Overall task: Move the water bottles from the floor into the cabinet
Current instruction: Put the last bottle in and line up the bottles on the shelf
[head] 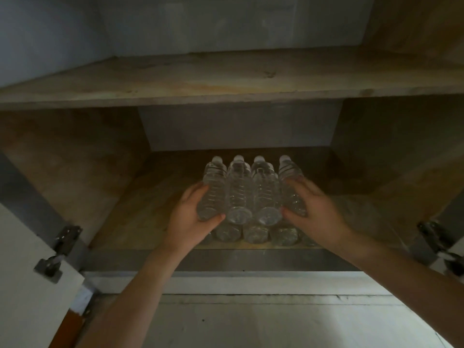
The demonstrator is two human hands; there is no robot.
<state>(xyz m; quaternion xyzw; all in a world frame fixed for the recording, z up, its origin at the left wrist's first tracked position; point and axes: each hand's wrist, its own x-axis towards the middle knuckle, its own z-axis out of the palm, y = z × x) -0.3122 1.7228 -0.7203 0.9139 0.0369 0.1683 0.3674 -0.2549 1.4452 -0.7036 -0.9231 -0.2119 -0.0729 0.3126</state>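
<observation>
Several clear water bottles (239,194) lie on their sides in a stack on the bottom shelf (140,222) of the open wooden cabinet, caps pointing to the back. My left hand (190,219) grips the leftmost bottle (212,197) of the upper row. My right hand (316,209) holds the rightmost bottle (292,194) of that row. A lower row of bottles (256,233) shows only its bases beneath.
An upper shelf board (226,79) spans the cabinet above the bottles. Metal hinges (66,234) sit at both front corners, with a white door (30,285) swung open at the left. Pale floor (276,322) lies in front of the cabinet.
</observation>
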